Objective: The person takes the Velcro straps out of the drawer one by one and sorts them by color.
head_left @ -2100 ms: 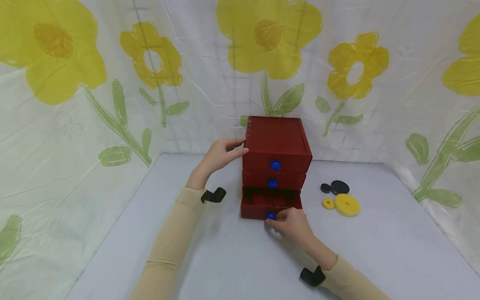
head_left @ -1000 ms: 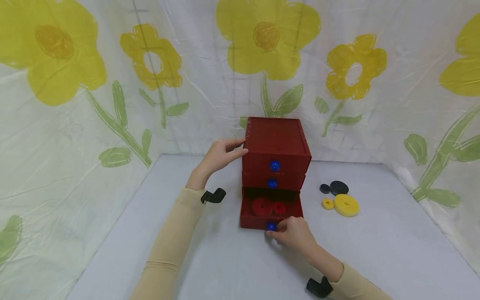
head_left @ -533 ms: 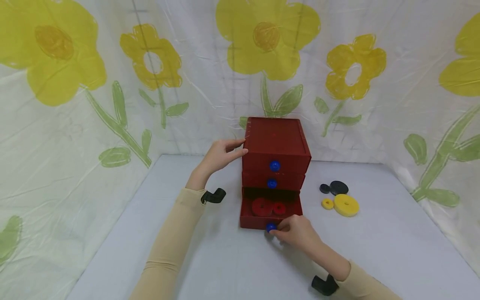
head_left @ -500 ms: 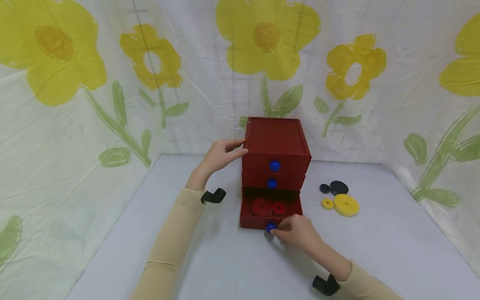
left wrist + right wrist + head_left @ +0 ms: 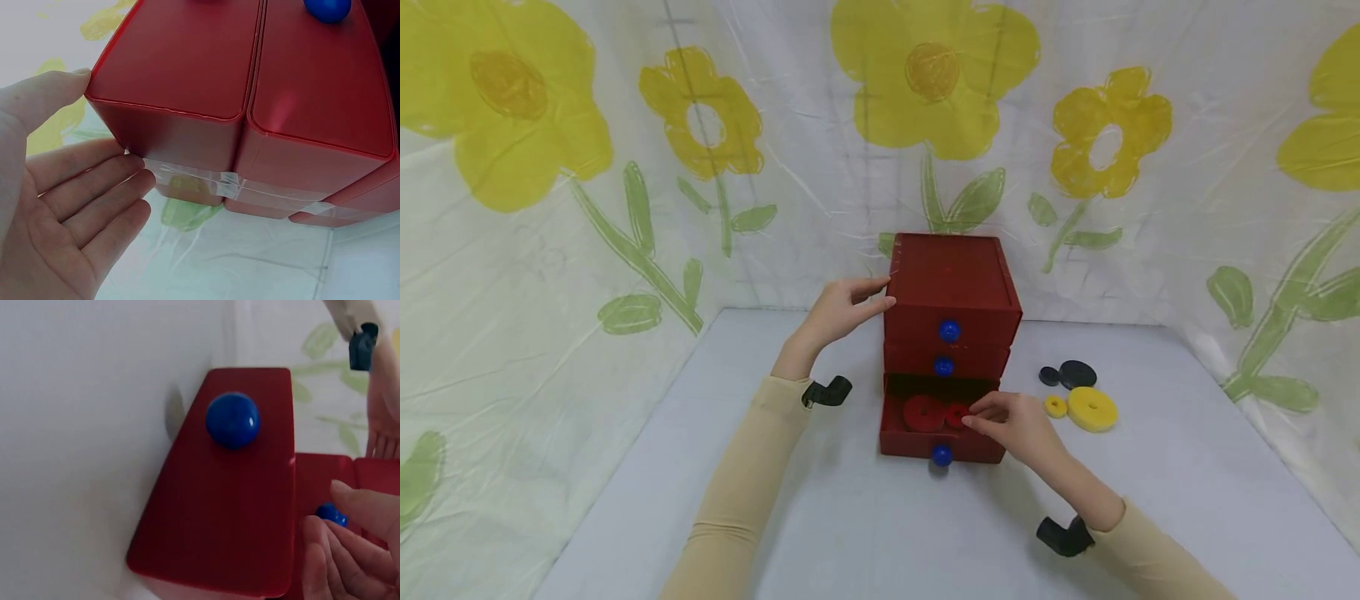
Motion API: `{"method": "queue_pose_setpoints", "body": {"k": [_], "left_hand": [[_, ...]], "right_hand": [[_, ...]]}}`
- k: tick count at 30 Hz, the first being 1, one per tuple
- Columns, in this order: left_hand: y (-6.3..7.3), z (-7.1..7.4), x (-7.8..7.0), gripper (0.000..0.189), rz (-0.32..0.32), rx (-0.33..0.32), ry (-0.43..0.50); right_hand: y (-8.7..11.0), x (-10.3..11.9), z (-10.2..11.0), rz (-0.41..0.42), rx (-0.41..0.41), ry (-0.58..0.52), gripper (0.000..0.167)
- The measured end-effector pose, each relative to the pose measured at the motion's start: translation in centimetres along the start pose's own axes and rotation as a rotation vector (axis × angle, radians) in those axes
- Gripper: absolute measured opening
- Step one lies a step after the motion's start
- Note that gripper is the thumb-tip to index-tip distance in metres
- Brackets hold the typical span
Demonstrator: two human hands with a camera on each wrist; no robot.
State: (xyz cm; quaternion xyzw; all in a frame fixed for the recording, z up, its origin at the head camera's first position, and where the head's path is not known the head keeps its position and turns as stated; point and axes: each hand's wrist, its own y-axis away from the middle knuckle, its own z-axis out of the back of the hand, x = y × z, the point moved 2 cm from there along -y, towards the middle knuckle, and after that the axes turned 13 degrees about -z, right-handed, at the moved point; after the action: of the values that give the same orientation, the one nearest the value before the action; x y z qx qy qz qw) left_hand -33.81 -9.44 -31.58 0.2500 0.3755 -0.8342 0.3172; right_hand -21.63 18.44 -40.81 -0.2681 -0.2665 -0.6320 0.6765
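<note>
A red cabinet [image 5: 953, 271] of three drawers with blue knobs stands on the table; its bottom drawer [image 5: 906, 443] is pulled out. Inside lie a larger red disc [image 5: 922, 413] and a small red ring [image 5: 955, 416]. At the cabinet's upper left edge, my left hand [image 5: 838, 312] rests its thumb and fingertips; the left wrist view shows the thumb at a front corner and fairly straight fingers beside the side wall. My right hand [image 5: 1018, 425] is over the drawer's right side, fingertips at the small ring. A gap shows between thumb and fingers [image 5: 356, 556]; whether they touch the ring is unclear.
Right of the cabinet lie a large yellow disc [image 5: 1092, 409], a small yellow ring [image 5: 1056, 407], a large black disc [image 5: 1078, 374] and a small black disc [image 5: 1049, 376]. A flower-printed curtain [image 5: 805, 167] closes off the back of the white table [image 5: 850, 533].
The right hand has drawn the bottom drawer out, bringing the red disc and ring into view. It has since let go of the knob and risen to the small ring. The left hand stays put.
</note>
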Motion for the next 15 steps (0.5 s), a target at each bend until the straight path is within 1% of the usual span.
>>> {"method": "queue_pose_setpoints", "body": {"k": [4,8,11,15], "left_hand": [[0.0,0.0,0.0,0.054,-0.002,0.0,-0.003],[0.1,0.0,0.0,0.053,-0.01,0.0,-0.001],[0.1,0.0,0.2,0.053,-0.013,0.001,-0.003],[0.0,0.0,0.3,0.054,-0.013,0.0,0.0]], "right_hand": [[-1.2,-0.6,-0.4,0.041,0.037,0.0,0.029],[-2.0,-1.1,-1.0,0.057,0.076,-0.011,0.035],[-2.5,-1.4,-1.3,0.085,0.079,-0.025,0.036],[-3.2,-1.6,-1.7,0.092,0.071,-0.04,0.035]]}}
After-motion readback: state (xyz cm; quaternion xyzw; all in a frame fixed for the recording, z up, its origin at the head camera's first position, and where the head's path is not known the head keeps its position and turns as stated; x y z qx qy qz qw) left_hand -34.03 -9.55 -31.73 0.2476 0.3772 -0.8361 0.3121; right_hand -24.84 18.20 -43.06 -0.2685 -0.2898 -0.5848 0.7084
